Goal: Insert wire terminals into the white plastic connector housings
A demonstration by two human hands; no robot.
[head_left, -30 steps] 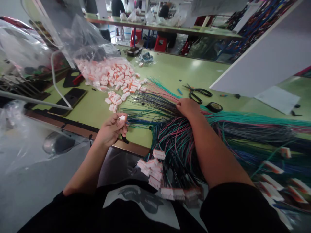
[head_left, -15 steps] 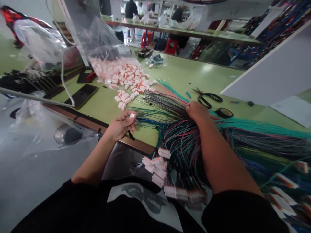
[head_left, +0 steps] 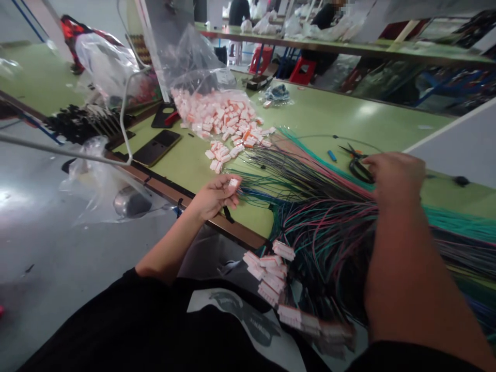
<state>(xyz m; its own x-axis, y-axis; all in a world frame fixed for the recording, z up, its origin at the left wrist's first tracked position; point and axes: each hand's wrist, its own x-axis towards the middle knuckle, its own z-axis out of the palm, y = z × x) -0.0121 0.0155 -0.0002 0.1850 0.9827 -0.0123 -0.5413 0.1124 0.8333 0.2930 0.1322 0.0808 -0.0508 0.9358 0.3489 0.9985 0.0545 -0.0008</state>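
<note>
1. Left hand (head_left: 217,197) pinches a white connector (head_left: 233,182) near the table (head_left: 258,214) edge; slack fingers could drop it.
2. Right hand (head_left: 399,175) is at the scissors (head_left: 356,153), grip unclear; a careless sweep could drag wires (head_left: 310,222).

On the desk (head_left: 403,116), the phone (head_left: 158,148) lies left of the loose connectors (head_left: 225,155); scissors (head_left: 355,161), apparently, lie right.

A black rectangular smartphone (head_left: 157,148) lies on the pale green tabletop (head_left: 391,124), near a flat black piece with a round hole (head_left: 163,114). A bent white metal rod (head_left: 124,111) rises at the left. Toward the far edge sit an open dark cardboard box (head_left: 259,82) and a clear plastic bag with blue-grey contents (head_left: 276,94); beyond, two red plastic stools (head_left: 303,71) stand beneath a long green-topped table (head_left: 349,47)
</note>
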